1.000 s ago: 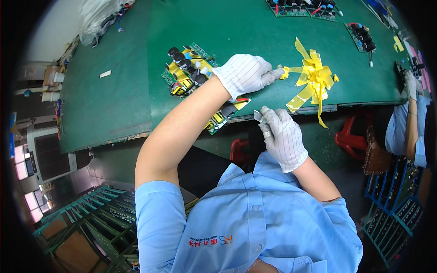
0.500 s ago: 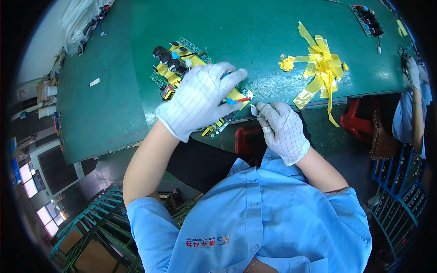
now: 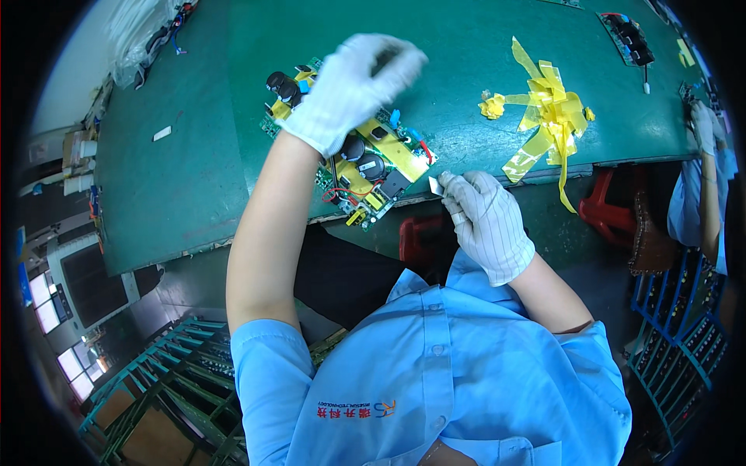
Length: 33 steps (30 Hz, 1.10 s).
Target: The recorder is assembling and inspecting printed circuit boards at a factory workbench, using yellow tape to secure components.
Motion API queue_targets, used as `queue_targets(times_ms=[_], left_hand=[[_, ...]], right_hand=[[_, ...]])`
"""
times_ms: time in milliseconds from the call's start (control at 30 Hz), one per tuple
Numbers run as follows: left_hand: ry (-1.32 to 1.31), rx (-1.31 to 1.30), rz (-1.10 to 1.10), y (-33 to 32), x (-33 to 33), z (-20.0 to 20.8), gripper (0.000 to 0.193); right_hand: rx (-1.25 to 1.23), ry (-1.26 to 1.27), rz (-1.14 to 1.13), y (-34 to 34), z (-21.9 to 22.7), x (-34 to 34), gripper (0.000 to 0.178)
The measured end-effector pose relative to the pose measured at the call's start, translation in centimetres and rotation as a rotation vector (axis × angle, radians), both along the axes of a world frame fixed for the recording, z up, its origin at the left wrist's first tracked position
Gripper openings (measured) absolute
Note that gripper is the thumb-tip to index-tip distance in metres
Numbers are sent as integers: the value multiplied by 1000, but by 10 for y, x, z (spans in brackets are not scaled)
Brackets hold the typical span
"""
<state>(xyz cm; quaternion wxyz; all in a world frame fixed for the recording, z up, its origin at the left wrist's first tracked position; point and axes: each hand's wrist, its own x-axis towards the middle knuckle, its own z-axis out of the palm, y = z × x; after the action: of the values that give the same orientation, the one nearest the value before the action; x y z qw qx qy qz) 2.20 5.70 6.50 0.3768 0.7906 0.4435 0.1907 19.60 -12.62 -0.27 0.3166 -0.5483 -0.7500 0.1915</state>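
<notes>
A green circuit board with yellow tape, black round parts and red wires lies at the table's front edge. My left hand, in a white glove, is over the board's far side and covers part of it. Its thumb and fingers curve round a gap and come together at the tips; whatever they pinch, if anything, does not show. To the right of the board, my gloved right hand is closed at the table edge. Between its thumb and fingers sticks out a small flat white piece.
Crumpled yellow tape strips lie on the green table to the right. Another board is at the far right, near a co-worker's gloved hand. A small white piece lies left. Below the edge stands a red stool.
My left hand has moved up and away from me, uncovering the board's near middle with its round black parts. My right hand keeps the white piece and has barely moved.
</notes>
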Motion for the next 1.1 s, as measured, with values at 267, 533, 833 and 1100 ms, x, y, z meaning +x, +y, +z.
queue_targets(times_ms=[267, 533, 833, 1100], left_hand=[[202, 356, 112, -3, -3, -39, 46], [173, 346, 162, -2, -10, -41, 54], [124, 339, 187, -2, -13, -48, 59], [85, 382, 196, -2, -12, -48, 52]], right_hand=[[-73, -70, -25, -3, 4, -18, 34], [-113, -91, -27, -6, 0, -29, 26], [-132, -194, -55, -7, 8, -35, 30], [-111, -151, -119, -9, 1, -39, 23]])
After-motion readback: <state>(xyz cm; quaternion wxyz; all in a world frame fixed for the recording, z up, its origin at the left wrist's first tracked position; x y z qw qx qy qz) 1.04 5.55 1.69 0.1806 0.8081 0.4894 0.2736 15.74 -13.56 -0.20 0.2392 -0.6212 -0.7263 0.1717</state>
